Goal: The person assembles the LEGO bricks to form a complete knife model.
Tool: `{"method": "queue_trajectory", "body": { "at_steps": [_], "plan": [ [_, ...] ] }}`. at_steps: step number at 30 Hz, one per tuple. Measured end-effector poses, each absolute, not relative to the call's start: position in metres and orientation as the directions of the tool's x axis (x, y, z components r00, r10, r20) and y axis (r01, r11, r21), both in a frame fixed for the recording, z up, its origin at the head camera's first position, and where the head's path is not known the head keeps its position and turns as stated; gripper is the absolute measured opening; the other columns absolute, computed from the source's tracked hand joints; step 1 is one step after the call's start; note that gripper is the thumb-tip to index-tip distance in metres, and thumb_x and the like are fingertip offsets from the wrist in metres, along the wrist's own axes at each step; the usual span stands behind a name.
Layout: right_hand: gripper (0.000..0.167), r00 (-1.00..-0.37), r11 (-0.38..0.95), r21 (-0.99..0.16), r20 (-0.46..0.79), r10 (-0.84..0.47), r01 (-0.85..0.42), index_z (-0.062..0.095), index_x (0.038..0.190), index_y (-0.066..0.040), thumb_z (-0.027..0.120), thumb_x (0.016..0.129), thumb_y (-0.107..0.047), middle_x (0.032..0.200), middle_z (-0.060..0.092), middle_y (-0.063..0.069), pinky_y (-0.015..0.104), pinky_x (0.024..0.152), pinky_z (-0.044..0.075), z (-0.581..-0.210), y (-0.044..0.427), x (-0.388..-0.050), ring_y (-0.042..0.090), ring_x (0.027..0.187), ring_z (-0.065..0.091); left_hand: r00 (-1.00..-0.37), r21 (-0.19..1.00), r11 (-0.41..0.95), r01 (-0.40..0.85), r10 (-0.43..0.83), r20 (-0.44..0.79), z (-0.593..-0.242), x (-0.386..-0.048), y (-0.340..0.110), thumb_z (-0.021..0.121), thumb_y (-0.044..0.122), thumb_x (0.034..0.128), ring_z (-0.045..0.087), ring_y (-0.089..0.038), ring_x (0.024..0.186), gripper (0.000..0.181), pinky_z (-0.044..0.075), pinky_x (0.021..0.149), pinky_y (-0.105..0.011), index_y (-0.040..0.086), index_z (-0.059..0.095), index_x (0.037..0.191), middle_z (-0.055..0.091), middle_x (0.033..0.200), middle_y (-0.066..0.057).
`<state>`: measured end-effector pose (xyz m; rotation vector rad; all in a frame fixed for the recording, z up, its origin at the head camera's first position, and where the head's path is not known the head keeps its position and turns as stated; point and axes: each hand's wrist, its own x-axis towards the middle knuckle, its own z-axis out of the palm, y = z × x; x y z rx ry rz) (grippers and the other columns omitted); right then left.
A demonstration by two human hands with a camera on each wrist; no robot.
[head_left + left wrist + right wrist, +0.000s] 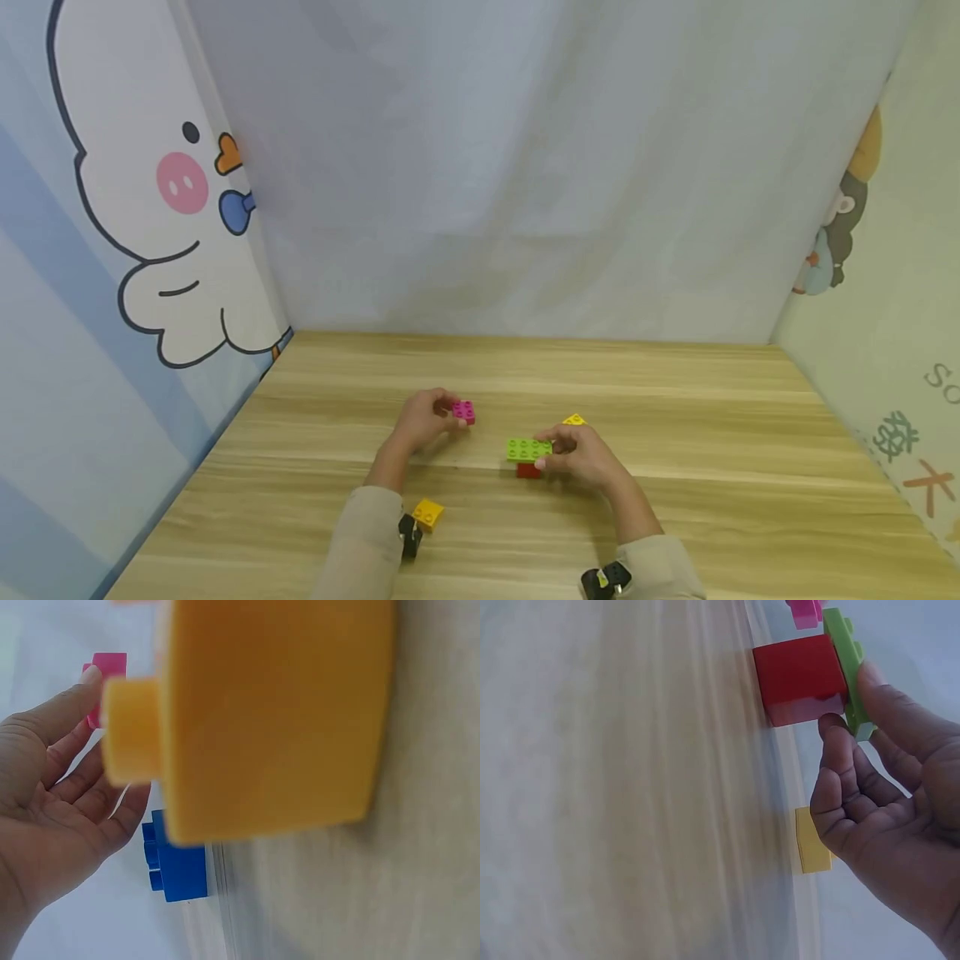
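Observation:
Between thumb and fingers, the left hand pinches a pink brick; the left wrist view shows that hand and the pink brick too. The right hand pinches the right end of a flat green brick, under which a red brick shows. In the right wrist view the green brick is joined against the red brick, beside the right hand. Whether the red brick touches the table cannot be told.
An orange-yellow brick lies beside the left wrist, large in the left wrist view. Behind the right hand is a yellow brick. The left wrist view also shows a blue brick. A grey curtain hangs behind the wooden table.

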<state>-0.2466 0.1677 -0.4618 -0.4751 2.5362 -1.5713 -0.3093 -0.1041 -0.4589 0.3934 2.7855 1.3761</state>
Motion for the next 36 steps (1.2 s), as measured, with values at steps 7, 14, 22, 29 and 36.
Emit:
{"method": "queue_trajectory", "body": {
  "at_steps": [7,14,22,29,36],
  "plan": [
    [0.036,-0.939,0.413,-0.886,0.069,-0.336,-0.213,0.063,0.112,0.003,0.073,0.081,-0.012,0.085,0.058,0.005,0.033,0.066,0.044,-0.463,0.170,-0.247,0.018,0.078,0.051,-0.959,0.784,0.567,0.253,0.253,0.126,-0.457,-0.306,-0.101,0.075,0.008,0.0775,0.060,-0.025,0.086,0.030,0.049,0.077,-0.037,-0.001,0.065,0.104,0.064,0.094,-0.008],
    [0.033,-0.941,0.393,-0.901,0.046,-0.335,-0.184,0.061,0.112,0.004,0.070,0.082,-0.007,0.080,0.057,0.007,0.028,0.060,0.045,-0.464,0.170,-0.247,0.018,0.072,0.052,-0.960,0.786,0.567,0.246,0.253,0.119,-0.452,-0.302,-0.099,0.074,0.012,0.0801,0.059,-0.022,0.088,0.031,0.050,0.077,-0.036,0.001,0.064,0.107,0.063,0.096,-0.007],
    [0.032,-0.960,0.377,-0.918,0.015,-0.279,-0.124,0.062,0.108,0.000,0.073,0.080,-0.010,0.080,0.057,0.007,0.032,0.062,0.046,-0.464,0.171,-0.247,0.019,0.072,0.053,-0.962,0.792,0.561,0.240,0.248,0.116,-0.443,-0.295,-0.095,0.074,0.013,0.0799,0.059,-0.021,0.087,0.031,0.050,0.076,-0.035,0.002,0.064,0.107,0.063,0.095,-0.006],
    [0.036,-0.951,0.364,-0.921,0.018,-0.310,-0.136,0.059,0.114,0.003,0.071,0.082,-0.009,0.082,0.058,0.008,0.033,0.063,0.046,-0.469,0.172,-0.246,0.019,0.075,0.053,-0.960,0.788,0.565,0.243,0.259,0.110,-0.440,-0.289,-0.090,0.074,0.016,0.0803,0.059,-0.019,0.086,0.031,0.050,0.076,-0.034,0.003,0.064,0.107,0.063,0.095,-0.005],
    [0.031,-0.951,0.365,-0.918,0.036,-0.309,-0.153,0.061,0.110,0.002,0.070,0.082,-0.007,0.082,0.058,0.006,0.031,0.065,0.046,-0.467,0.172,-0.245,0.019,0.077,0.053,-0.951,0.796,0.545,0.262,0.288,0.116,-0.436,-0.281,-0.082,0.073,0.019,0.0817,0.058,-0.021,0.088,0.032,0.049,0.076,-0.034,0.003,0.064,0.109,0.063,0.097,-0.006]
  ]
}}
